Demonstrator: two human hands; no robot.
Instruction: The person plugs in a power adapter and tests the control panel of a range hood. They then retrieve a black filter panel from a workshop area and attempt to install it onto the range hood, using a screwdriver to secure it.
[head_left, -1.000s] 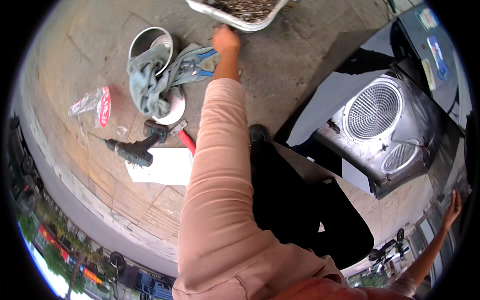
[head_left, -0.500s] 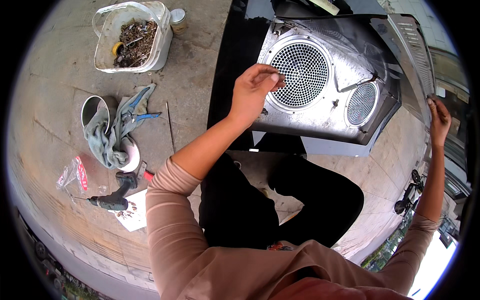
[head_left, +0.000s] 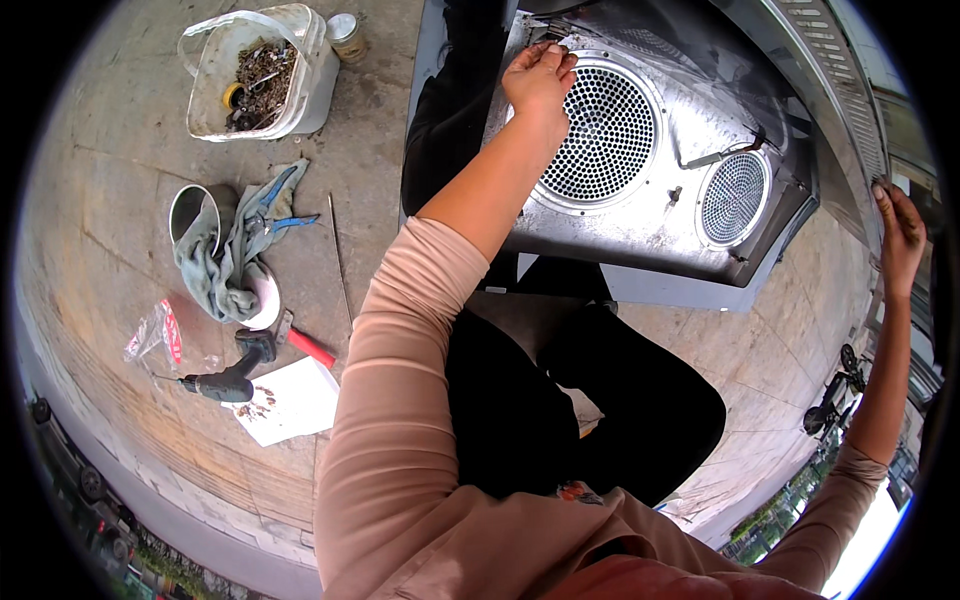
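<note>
In front of me lies a metal appliance housing (head_left: 665, 215), black-sided, with a large round perforated grille (head_left: 610, 135) and a smaller one (head_left: 735, 200). My left hand (head_left: 540, 85) is over the upper left rim of the large grille. Its thumb and fingertips are pinched together; whatever they hold is too small to make out. At the far right, my right hand (head_left: 900, 235) grips the edge of a grey slotted panel (head_left: 862, 135), thumb on the near side. The panel stands raised along the housing's right side.
On the ground at left are a white bucket (head_left: 318, 100) of screws, a lidded jar (head_left: 346, 40), a metal pot (head_left: 185, 212) with a grey cloth (head_left: 205, 275), blue-handled pliers (head_left: 290, 222), a thin rod (head_left: 338, 260), a cordless drill (head_left: 225, 385), a red-handled scraper (head_left: 310, 347) and white paper (head_left: 300, 405).
My left hand has moved up and away from me, from the large grille's left side to its upper rim. My right hand stays on the slotted panel, and the view has shifted slightly.
</note>
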